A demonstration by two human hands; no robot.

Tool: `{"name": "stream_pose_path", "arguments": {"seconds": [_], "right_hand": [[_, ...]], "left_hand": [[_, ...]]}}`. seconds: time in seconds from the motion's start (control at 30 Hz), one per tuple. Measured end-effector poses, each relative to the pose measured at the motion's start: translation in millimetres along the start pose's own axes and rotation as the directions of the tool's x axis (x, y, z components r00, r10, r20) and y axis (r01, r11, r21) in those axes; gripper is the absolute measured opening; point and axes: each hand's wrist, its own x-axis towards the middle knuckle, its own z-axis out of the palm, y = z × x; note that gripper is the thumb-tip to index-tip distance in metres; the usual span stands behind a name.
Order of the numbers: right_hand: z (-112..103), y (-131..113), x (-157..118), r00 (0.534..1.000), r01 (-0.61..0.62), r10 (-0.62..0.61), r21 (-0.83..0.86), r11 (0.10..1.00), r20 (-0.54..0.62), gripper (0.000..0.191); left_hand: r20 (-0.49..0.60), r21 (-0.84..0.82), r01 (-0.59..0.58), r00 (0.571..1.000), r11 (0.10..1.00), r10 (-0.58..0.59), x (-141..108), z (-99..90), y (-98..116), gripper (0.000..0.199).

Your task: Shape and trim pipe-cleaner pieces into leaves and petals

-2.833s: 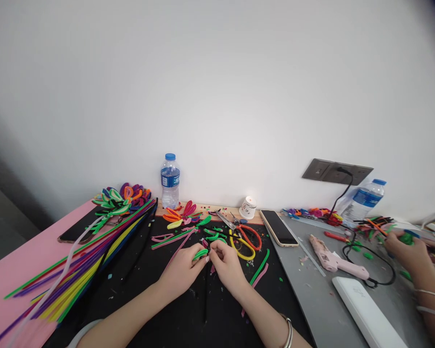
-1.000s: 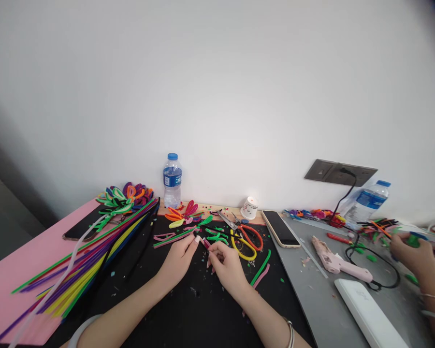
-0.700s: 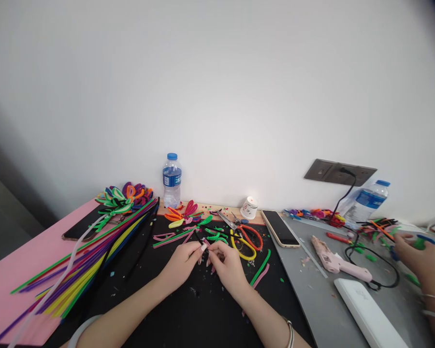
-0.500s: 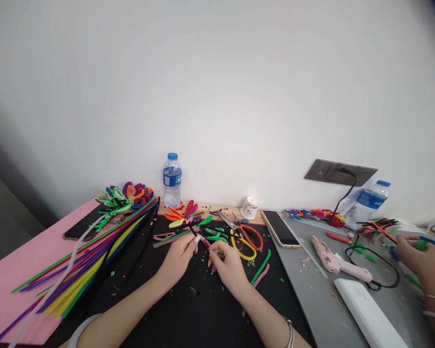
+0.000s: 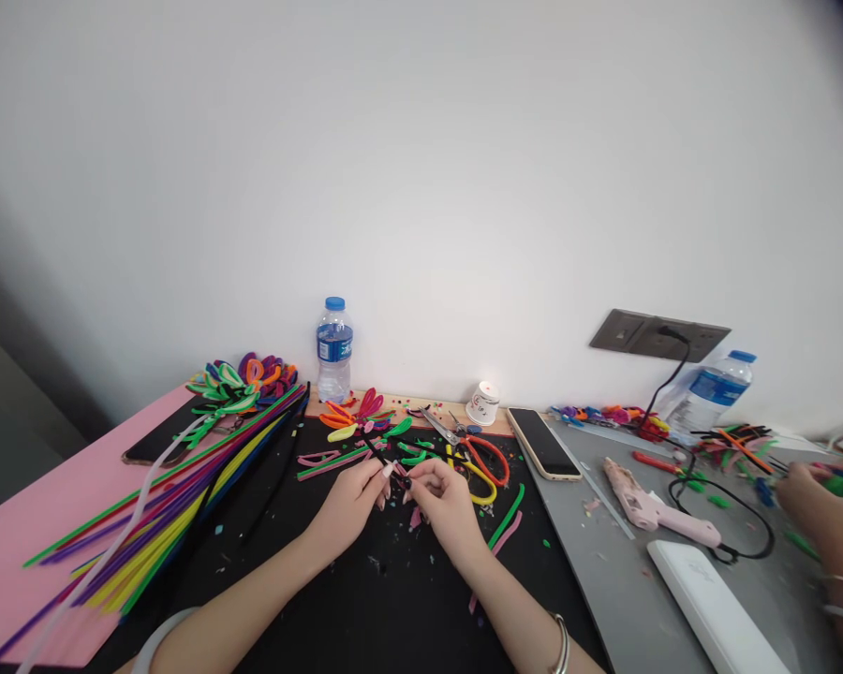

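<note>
Over the black mat (image 5: 365,599), my left hand (image 5: 347,505) pinches a black pipe cleaner (image 5: 375,450), whose end sticks up beyond the fingertips. Close beside it, my right hand (image 5: 444,510) has thumb and fingers closed on a dark, curled part of the same piece; the fingers cover much of it. Behind the hands are looped green pipe cleaners (image 5: 413,454) and scissors (image 5: 493,461) with orange and yellow handles. A dragonfly-like figure (image 5: 358,412) of orange, pink and yellow loops lies farther back. Green and pink pipe cleaners (image 5: 507,517) lie right of my right hand.
A bundle of long pipe cleaners (image 5: 183,510) spans the left side. A water bottle (image 5: 334,351), paper cup (image 5: 483,402) and phone (image 5: 544,444) stand or lie along the back. At right are a pink glue gun (image 5: 664,515), its cord, and another person's hand (image 5: 819,501).
My right fingers have shifted slightly and now pinch a dark curled bit near my left fingertips. The black end tilts up more visibly. The other person's hand has moved a little right.
</note>
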Motion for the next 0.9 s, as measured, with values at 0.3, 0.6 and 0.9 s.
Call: {"name": "stream_pose_path", "arguments": {"seconds": [0.3, 0.6, 0.9], "right_hand": [[-5, -3, 3, 0.997, -0.079, 0.083, 0.302, 0.95, -0.002, 0.019], [-3, 1, 3, 0.991, -0.122, 0.132, 0.363, 0.924, -0.003, 0.024], [-1, 3, 2, 0.972, -0.236, 0.213, 0.404, 0.884, 0.102, 0.025]], "left_hand": [[0.002, 0.01, 0.026, 1.0, 1.0, -0.026, -1, -1.6, -1, 0.032], [0.176, 0.194, -0.069, 0.984, 0.979, 0.035, -7, -1.0, 9, 0.033], [0.289, 0.327, -0.182, 0.954, 0.927, 0.085, -8, -2.6, 9, 0.031]]}}
